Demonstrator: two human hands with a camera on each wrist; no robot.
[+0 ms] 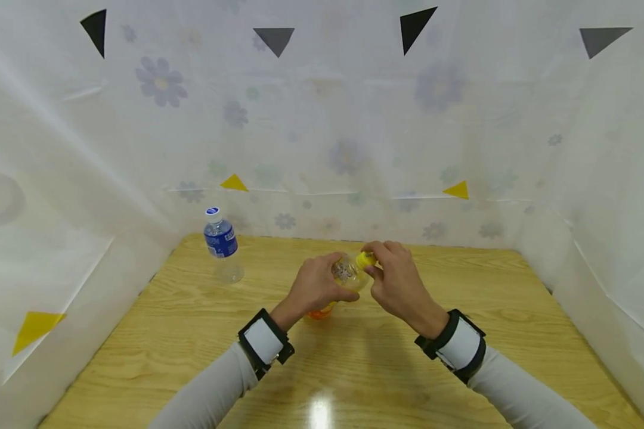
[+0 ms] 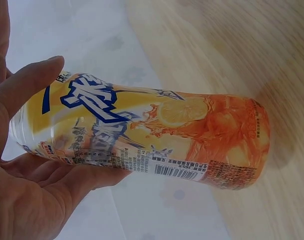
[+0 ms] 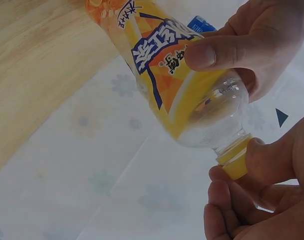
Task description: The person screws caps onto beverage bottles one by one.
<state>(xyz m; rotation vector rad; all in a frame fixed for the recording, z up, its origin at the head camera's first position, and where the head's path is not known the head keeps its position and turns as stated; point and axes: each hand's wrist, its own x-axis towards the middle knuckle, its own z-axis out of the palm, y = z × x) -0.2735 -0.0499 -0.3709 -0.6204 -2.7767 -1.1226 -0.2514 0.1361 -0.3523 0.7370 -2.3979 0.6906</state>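
My left hand [image 1: 319, 280] grips a clear plastic drink bottle [image 2: 156, 130] around its upper body, thumb on one side and fingers on the other. The bottle has a yellow and orange label with lemon and ice pictures, and it tilts with its neck toward the right hand. At that neck my right hand [image 1: 399, 285] pinches the yellow cap [image 3: 236, 159] between thumb and index finger. In the right wrist view the cap sits on the bottle's mouth. The bottle looks to hold no drink. Its base is partly hidden behind the left hand in the head view.
A second clear bottle [image 1: 222, 244] with a blue label and white cap stands upright at the back left of the wooden table [image 1: 461, 286]. Pale flowered sheeting [image 1: 322, 119] with black and yellow triangles rises behind the table and along both sides.
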